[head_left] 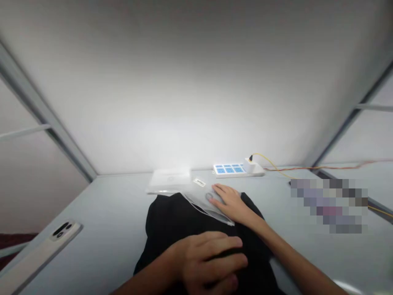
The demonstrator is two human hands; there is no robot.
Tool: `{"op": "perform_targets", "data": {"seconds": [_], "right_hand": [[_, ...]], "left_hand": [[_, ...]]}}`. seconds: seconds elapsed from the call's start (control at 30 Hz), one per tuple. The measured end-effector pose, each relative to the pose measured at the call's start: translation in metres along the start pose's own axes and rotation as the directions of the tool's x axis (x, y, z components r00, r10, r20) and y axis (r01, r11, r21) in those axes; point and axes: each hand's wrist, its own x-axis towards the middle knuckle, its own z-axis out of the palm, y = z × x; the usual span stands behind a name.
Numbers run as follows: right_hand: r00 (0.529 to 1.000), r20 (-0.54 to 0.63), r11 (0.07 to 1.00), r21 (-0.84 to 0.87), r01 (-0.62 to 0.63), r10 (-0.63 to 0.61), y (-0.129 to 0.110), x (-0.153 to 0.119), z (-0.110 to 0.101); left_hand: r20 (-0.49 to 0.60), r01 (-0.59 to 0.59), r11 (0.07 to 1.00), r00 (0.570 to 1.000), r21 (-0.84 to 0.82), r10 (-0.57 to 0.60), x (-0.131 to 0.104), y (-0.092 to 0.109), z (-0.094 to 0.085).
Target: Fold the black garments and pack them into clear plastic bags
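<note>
A black folded cloth, seemingly a garment (172,227), lies in front of me. At its far end rests a clear plastic zip bag (196,198) with a small white label and a slider at its near right corner. My right hand (230,203) lies on the bag with fingers spread and pressed down on it. Nearer to me, my left hand (211,262) hovers over the black cloth. Its fingers are bent and slightly apart, with nothing visible in them; the thumb is hidden. Whether the bag covers part of the cloth or the cloth enters its mouth, I cannot tell.
Behind the zip bag is a flat stack of clear packaging (170,180). A white power strip (230,170) with a plugged-in adapter and yellow cable stands against the wall. A long pale object with camera-like lenses (39,254) lies left; a pixelated patch covers something right.
</note>
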Motion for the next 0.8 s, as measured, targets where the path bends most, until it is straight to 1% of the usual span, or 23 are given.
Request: {"op": "perform_targets", "data": {"seconds": [0.03,0.1,0.17,0.27,0.33,0.37,0.4,0.43,0.47,0.5,0.53,0.6,0.67,0.8], "right_hand": [[1.0,-0.005,1.0,-0.018,-0.006,0.006,0.0,0.001,-0.001],[1.0,-0.012,1.0,-0.016,0.005,-0.006,-0.001,0.004,-0.006],[0.998,-0.051,0.999,0.029,0.044,-0.042,-0.003,0.01,-0.015],[0.977,-0.2,0.986,0.135,0.101,-0.073,-0.009,0.027,-0.032],[0.954,-0.285,0.975,0.17,0.144,-0.091,-0.019,0.05,-0.043],[0.944,-0.309,0.97,0.17,0.173,-0.114,-0.025,0.064,-0.046],[0.929,-0.327,0.961,0.152,0.23,-0.171,-0.033,0.081,-0.047],[0.915,-0.32,0.944,0.134,0.303,-0.248,-0.041,0.097,-0.046],[0.908,-0.266,0.922,0.124,0.366,-0.324,-0.05,0.114,-0.041],[0.906,-0.197,0.909,0.117,0.401,-0.374,-0.059,0.129,-0.035],[0.903,-0.128,0.898,0.116,0.424,-0.41,-0.067,0.142,-0.026],[0.891,-0.06,0.881,0.131,0.454,-0.45,-0.08,0.157,-0.006],[0.885,-0.041,0.872,0.161,0.463,-0.463,-0.088,0.16,0.016],[0.894,0.001,0.862,0.266,0.431,-0.447,-0.093,0.141,0.053]], "left_hand": [[-0.059,-0.036,0.999,0.998,-0.041,0.033,0.005,0.0,0.004],[-0.124,-0.127,0.991,0.985,-0.034,0.122,0.015,-0.008,0.009],[-0.081,-0.204,0.978,0.975,0.048,0.208,0.022,-0.02,0.01],[-0.017,-0.252,0.959,0.967,0.131,0.256,0.024,-0.032,0.011],[0.018,-0.267,0.953,0.964,0.142,0.267,0.022,-0.033,0.013],[0.032,-0.271,0.952,0.963,0.144,0.269,0.021,-0.033,0.014],[0.048,-0.273,0.951,0.962,0.147,0.269,0.02,-0.032,0.015],[0.071,-0.277,0.949,0.96,0.149,0.269,0.019,-0.032,0.017],[0.09,-0.275,0.95,0.96,0.15,0.264,0.019,-0.032,0.017],[0.107,-0.272,0.95,0.96,0.153,0.258,0.018,-0.032,0.018],[0.12,-0.273,0.95,0.959,0.152,0.256,0.018,-0.032,0.018],[0.143,-0.262,0.955,0.96,0.138,0.242,0.018,-0.032,0.019],[0.148,-0.24,0.963,0.964,0.124,0.221,0.017,-0.032,0.019],[0.139,-0.241,0.968,0.963,0.072,0.229,0.014,-0.03,0.016]]}}
